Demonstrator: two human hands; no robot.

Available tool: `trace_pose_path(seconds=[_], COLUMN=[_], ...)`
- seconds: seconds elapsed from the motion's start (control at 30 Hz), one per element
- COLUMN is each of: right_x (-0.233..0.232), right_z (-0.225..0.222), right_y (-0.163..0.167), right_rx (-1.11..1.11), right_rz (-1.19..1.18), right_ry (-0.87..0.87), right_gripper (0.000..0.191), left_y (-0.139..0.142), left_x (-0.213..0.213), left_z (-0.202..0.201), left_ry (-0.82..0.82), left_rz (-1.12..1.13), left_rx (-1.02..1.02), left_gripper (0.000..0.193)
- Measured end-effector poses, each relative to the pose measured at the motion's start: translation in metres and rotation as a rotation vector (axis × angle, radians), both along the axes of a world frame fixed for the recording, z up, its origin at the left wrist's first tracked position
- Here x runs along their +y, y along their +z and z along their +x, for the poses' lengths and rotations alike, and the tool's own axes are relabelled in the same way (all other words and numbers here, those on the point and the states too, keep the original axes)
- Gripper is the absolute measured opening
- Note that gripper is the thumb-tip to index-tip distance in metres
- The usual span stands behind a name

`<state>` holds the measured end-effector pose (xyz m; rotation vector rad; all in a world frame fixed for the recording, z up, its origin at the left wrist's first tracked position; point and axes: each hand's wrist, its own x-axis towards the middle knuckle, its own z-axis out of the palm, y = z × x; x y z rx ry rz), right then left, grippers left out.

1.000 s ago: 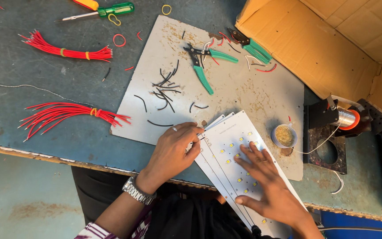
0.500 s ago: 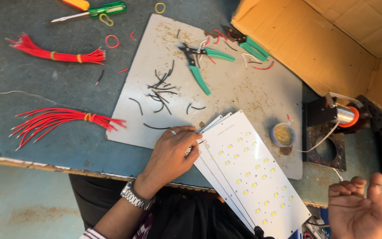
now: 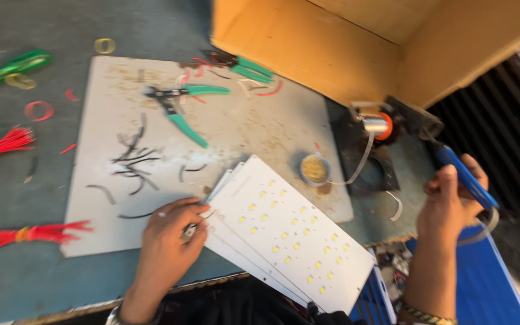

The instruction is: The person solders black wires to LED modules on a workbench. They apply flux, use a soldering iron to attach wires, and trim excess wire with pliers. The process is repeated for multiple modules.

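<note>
Head view: a short black wire is pinched in the left hand at the stacked white boards edge for reach, while a blue soldering iron is gripped by the right hand, well apart.

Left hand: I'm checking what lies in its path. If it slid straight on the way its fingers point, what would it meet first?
The left hand points right, at the stack of white LED boards. Its fingertips look already against the stack's near-left edge, though blur hides the exact contact.
</note>
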<state>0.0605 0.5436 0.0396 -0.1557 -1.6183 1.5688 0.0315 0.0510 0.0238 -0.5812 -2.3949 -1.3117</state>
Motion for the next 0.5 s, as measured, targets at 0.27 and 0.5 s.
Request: trace_pose_path(seconds=[0.27, 0.5], right_x=[-0.004, -0.057], right_z=[0.008, 0.038], right_y=[-0.011, 0.002], right_rx=[-0.173, -0.057], right_rz=[0.114, -0.157], right_ry=[-0.166, -0.079], right_gripper=[0.028, 0.019], left_y=[-0.009, -0.008], left_x=[-0.017, -0.026], left_z=[0.006, 0.006], left_ry=[-0.008, -0.029], left_rz=[0.009, -0.018], left_rx=[-0.017, 0.016], left_gripper=[0.01, 0.017])
